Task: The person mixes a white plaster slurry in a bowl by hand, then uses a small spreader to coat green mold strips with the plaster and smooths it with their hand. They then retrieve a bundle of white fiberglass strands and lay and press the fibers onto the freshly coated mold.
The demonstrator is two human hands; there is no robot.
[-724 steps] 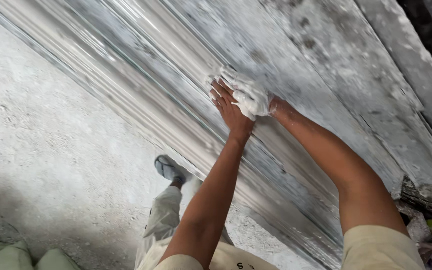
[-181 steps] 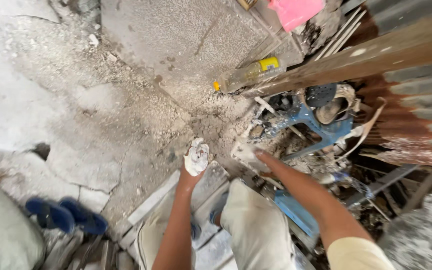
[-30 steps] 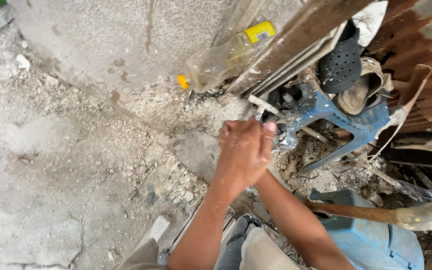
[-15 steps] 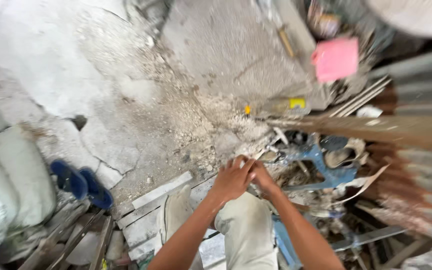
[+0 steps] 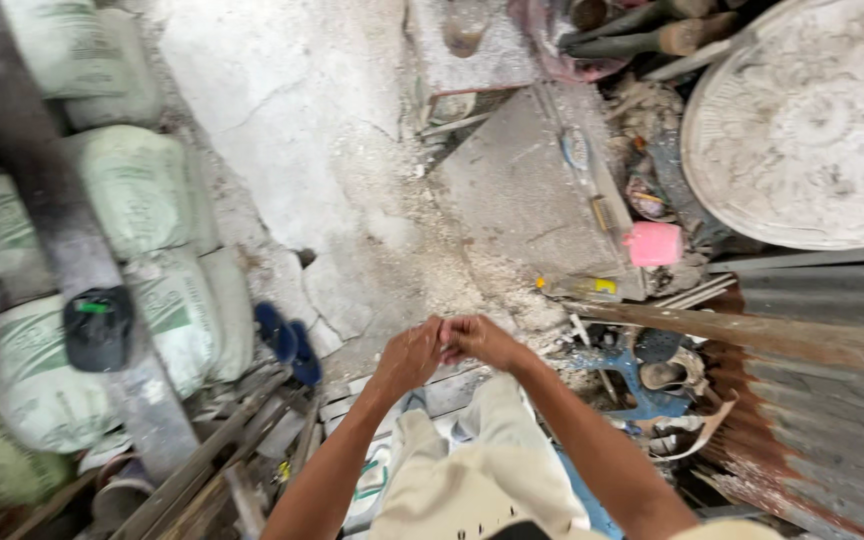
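a dusty concrete floor [image 5: 302, 130] fills the view, with stacked pale sacks [image 5: 142, 190] at the left and a large round plaster medallion [image 5: 802, 120] at upper right. low in the centre, the left hand [image 5: 410, 357] and right hand [image 5: 480, 341] meet, fingers curled against each other; whether they clasp anything cannot be told. a small pink container [image 5: 654, 244] sits well apart, beyond the right hand; its contents are hidden.

Two bare hands, left hand [image 5: 407, 357] and right hand [image 5: 480, 340], are meeting knuckle to knuckle, fingers curled, at lower centre of the frame.
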